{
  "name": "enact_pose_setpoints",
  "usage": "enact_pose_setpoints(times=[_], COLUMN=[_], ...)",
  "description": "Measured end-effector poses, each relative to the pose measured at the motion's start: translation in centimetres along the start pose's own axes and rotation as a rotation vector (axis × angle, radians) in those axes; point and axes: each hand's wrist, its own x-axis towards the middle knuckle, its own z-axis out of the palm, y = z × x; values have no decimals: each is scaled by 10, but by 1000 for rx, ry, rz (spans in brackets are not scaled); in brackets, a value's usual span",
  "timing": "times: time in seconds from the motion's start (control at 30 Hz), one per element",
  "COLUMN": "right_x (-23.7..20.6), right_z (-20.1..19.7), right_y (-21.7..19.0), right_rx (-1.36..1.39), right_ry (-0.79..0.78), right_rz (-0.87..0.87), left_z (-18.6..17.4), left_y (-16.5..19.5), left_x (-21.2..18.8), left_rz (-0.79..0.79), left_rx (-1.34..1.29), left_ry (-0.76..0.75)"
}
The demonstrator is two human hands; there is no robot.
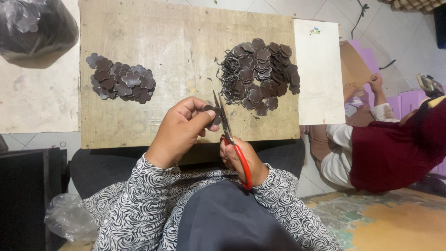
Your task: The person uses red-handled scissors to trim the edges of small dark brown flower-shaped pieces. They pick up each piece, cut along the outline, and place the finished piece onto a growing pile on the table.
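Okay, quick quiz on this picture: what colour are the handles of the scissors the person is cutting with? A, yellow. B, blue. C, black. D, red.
D. The scissors in the right hand have red handles looping over the fingers, while the left hand holds a dark brown flower-shaped piece at the blades.

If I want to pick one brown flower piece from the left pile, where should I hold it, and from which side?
Probably pinch a petal edge of a flower piece on the left pile, at its near rim, coming from the person's side. The pieces lie flat and overlapping on the wooden board, so only a protruding edge offers the fingers a hold.
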Motion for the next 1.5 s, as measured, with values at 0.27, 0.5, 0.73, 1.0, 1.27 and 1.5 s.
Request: enact_pose_setpoints(times=[0.27,0.5,0.73,1.0,1.27,1.5], right_x=[-1,0,1,3,2,2], right_z=[1,0,1,-2,0,-3], right_y=[1,2,1,2,3,2], right_rx=[4,-36,-20,-26,-28,-10], right_ry=[11,34,-71,-62,3,-2], right_rz=[18,50,-46,-41,12,40], left_z=[-2,-3,-2,0,-1,-3], left_y=[-3,-5,-9,-5,0,-1], left_x=[2,4,5,3,3,4], left_rz=[33,45,0,-10,-69,-79], left_rx=[5,-20,-29,-9,31,1], left_ry=[10,44,19,47,73,68])
